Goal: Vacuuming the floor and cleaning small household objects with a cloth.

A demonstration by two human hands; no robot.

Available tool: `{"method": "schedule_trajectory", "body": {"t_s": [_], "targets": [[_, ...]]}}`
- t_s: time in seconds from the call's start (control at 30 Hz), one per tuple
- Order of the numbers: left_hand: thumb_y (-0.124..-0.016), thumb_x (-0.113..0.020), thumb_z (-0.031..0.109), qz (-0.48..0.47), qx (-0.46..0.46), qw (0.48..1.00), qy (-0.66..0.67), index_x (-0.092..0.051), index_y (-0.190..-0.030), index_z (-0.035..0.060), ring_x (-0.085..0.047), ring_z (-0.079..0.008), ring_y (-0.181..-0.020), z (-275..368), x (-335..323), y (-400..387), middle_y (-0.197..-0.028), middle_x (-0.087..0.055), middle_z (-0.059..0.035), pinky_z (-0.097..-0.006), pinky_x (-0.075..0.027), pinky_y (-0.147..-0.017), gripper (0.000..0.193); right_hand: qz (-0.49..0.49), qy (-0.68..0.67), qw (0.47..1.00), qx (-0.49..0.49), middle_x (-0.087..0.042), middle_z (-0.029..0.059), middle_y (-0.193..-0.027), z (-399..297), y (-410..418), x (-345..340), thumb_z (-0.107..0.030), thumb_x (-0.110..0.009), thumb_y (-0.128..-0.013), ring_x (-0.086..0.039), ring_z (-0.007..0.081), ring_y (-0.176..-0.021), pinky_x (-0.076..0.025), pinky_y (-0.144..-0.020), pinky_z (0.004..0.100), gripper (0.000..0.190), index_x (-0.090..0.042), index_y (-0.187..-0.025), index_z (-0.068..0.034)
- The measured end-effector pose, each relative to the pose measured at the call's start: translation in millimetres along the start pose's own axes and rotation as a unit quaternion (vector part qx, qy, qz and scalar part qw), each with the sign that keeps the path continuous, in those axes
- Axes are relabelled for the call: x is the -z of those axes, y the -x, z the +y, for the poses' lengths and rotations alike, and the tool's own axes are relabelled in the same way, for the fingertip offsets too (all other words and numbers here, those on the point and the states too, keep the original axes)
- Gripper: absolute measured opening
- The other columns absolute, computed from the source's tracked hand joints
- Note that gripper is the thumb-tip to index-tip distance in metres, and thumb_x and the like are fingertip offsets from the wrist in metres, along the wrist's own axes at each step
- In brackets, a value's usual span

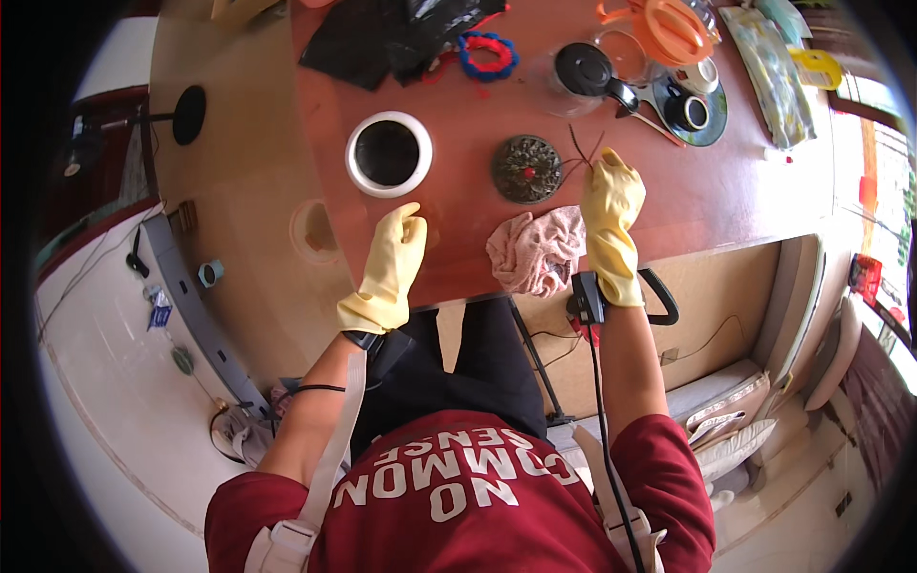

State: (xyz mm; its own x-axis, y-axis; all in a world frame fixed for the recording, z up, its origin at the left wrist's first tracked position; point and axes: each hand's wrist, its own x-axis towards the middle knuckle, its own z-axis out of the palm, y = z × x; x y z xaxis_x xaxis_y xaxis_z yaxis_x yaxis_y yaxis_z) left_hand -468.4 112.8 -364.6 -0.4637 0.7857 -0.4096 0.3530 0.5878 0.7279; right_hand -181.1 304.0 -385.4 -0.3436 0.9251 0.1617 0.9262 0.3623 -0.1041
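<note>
Both of my hands wear pale yellow rubber gloves. My right hand (614, 193) is over the table, its fingers closed on thin dark strands (582, 154) that stick out left of the fingertips. Just left of them lies a round, dark, ornate lid-like piece (526, 170) with a red centre. A crumpled pink cloth (537, 251) lies beside my right wrist. My left hand (397, 247) hovers near the table's left edge, fingers loosely curled and thumb apart, with nothing visible in it. Beyond it stands a white-rimmed round bowl (425, 154) with a dark inside.
At the back lie a black plastic bag (387, 43) and a blue-and-red beaded ring (469, 54). A glass pot with a black lid (584, 69), an orange lid (677, 32) and a dark plate (713, 118) holding small cups stand back right. A bin (299, 236) is beside the table's left edge.
</note>
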Motion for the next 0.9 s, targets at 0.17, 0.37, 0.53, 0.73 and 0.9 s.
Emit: {"method": "schedule_trajectory", "body": {"t_s": [0.17, 0.37, 0.53, 0.73, 0.9], "targets": [[-0.094, -0.065, 0.013, 0.007, 0.074, 0.995, 0.067, -0.063, -0.125, -0.0005, -0.067, -0.024, -0.101, -31, 24, -4, -0.114, -0.068, -0.0173, -0.034, -0.052, -0.089, 0.034, 0.001, -0.089, 0.996, 0.003, -0.068, 0.0087, -0.085, -31, 2, 31, -0.015, -0.065, -0.079, -0.064, 0.0352, -0.072, -0.052, -0.067, 0.0456, 0.01, -0.063, -0.071, -0.009], [-0.095, -0.062, 0.014, 0.063, 0.064, 0.993, 0.08, -0.062, -0.126, -0.0031, -0.066, -0.0216, -0.098, -46, 48, -22, -0.109, -0.07, -0.0152, -0.0325, -0.051, -0.087, 0.035, -0.104, -0.209, 0.972, -0.009, -0.064, 0.0074, -0.073, -157, -27, 29, -0.016, -0.065, -0.077, -0.064, 0.031, -0.07, -0.05, -0.061, 0.042, 0.006, -0.062, -0.075, -0.012], [-0.096, -0.065, 0.014, 0.085, 0.045, 0.983, 0.158, -0.059, -0.129, -0.0039, -0.065, -0.0133, -0.088, -47, 76, -41, -0.101, -0.07, -0.0086, -0.0281, -0.052, -0.082, 0.038, -0.243, 0.054, 0.939, 0.237, -0.072, 0.0066, -0.073, -258, -69, 40, -0.01, -0.074, -0.071, -0.074, 0.0235, -0.08, -0.055, -0.063, 0.0366, 0.006, -0.078, -0.072, -0.014], [-0.094, -0.068, 0.015, -0.019, 0.042, 0.986, 0.161, -0.06, -0.126, -0.003, -0.064, -0.0098, -0.09, -52, 83, -86, -0.103, -0.071, -0.0085, -0.0254, -0.051, -0.08, 0.038, -0.174, 0.084, 0.92, 0.341, -0.07, 0.0067, -0.07, -268, -65, -29, -0.011, -0.075, -0.074, -0.069, 0.0247, -0.066, -0.052, -0.056, 0.0374, 0.002, -0.076, -0.073, -0.011], [-0.091, -0.072, 0.013, -0.185, 0.004, 0.923, 0.337, -0.062, -0.123, 0.0006, -0.062, -0.0055, -0.09, -72, 80, -106, -0.102, -0.07, -0.0029, -0.0222, -0.048, -0.078, 0.036, -0.28, -0.35, 0.894, 0.012, -0.072, 0.0065, -0.073, -284, -66, -32, -0.011, -0.068, -0.081, -0.071, 0.024, -0.076, -0.053, -0.064, 0.0359, 0.012, -0.077, -0.074, -0.012]]}}
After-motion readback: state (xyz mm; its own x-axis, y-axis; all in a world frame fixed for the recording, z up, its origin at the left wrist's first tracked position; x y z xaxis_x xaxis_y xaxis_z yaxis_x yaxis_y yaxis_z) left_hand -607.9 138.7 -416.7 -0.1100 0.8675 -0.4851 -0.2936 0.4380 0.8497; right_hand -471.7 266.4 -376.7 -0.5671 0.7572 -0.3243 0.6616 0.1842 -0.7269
